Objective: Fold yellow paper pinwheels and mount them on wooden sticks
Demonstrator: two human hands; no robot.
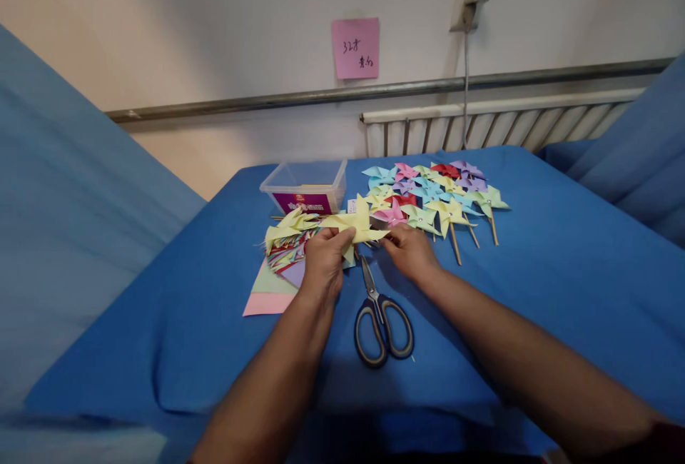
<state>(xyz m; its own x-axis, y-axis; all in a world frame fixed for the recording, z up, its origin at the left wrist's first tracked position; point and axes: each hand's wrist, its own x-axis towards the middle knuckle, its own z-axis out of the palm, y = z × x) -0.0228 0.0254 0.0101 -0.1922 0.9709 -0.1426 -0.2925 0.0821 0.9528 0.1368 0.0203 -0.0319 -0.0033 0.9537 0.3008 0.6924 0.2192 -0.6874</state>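
Observation:
A yellow paper pinwheel [356,223] is held over the blue-covered table by my left hand [322,264], its thumb pressed on the paper near the middle. My right hand [411,251] is closed in a pinch at the tip of the pinwheel's right blade; whether a small part is also between the fingertips is hidden. Below both hands, scissors [377,318] with dark handles lie with their points away from me. Left of my left hand rests a pile of folded paper pieces [286,253], with yellow ones on top, on flat coloured sheets [267,300].
A clear plastic box [302,177] with a purple label stands behind the pile. Several finished pinwheels [428,193] on wooden sticks lie at the back right. A pink note [356,48] is on the wall, above a metal rail [289,99] and a radiator [497,120].

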